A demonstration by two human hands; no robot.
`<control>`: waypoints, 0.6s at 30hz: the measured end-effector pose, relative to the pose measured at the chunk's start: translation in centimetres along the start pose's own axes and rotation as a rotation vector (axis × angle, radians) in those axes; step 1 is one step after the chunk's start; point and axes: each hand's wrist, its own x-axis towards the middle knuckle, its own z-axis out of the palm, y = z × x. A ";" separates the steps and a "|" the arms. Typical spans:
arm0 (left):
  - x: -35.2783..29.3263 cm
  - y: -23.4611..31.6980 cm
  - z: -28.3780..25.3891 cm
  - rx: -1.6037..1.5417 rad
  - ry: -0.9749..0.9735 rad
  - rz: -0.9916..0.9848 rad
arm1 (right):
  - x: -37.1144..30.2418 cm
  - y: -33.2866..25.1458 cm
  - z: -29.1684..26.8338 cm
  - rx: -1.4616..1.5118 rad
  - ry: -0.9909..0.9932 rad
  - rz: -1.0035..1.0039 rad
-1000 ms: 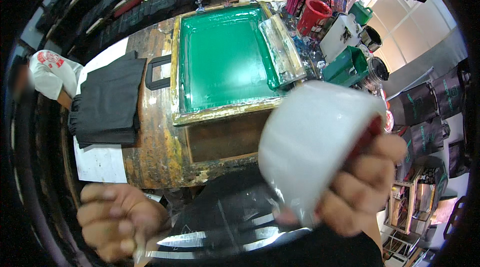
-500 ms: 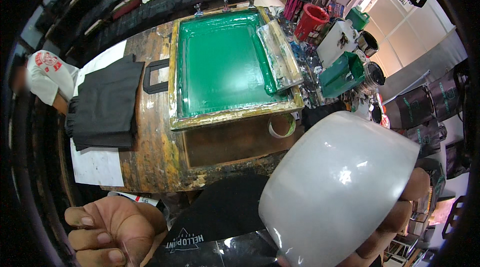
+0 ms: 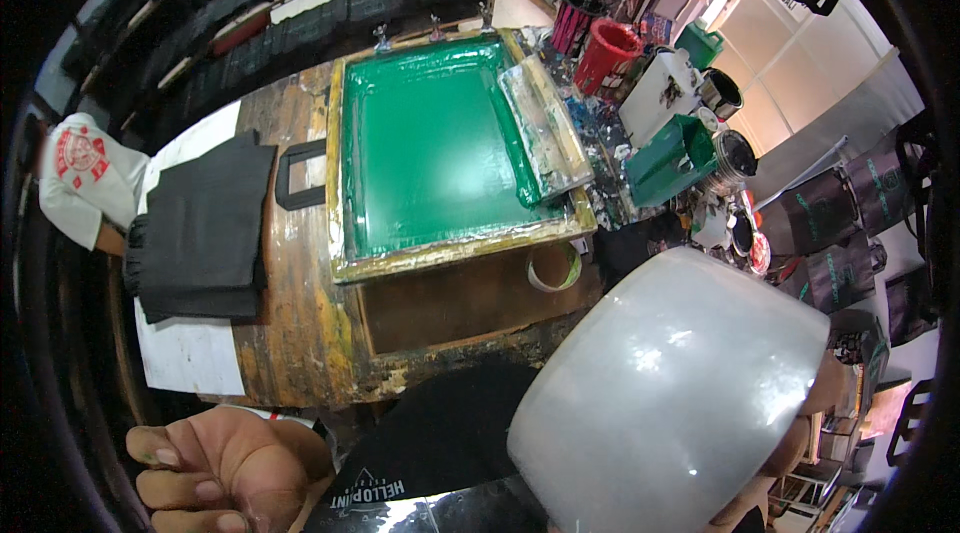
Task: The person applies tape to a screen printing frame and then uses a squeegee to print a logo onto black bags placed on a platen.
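Note:
My right hand is wrapped around the far side of a large roll of clear tape, held close at the lower right. A glossy transparent strip runs left from the roll across my black shirt. At its other side, my left hand has its fingers curled in, palm up, seemingly gripping the strip's end; the contact is cut off by the lower edge. Beyond both hands, a screen-printing frame lies on the table, its mesh coated with green ink. A squeegee rests along its right side.
Stacked black fabric bags lie on white paper at the left of the wooden table. A small tape ring sits before the frame. Red and green ink containers stand at right. A person's white sleeve shows far left.
The view has shifted a little, so the table and frame sit slightly lower and further left. Both hands stay nearly in place, and the tape roll is still held.

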 end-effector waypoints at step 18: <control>-1.6 0.9 1.2 -0.213 -0.063 -0.426 | -4.4 2.8 7.6 0.329 0.044 0.389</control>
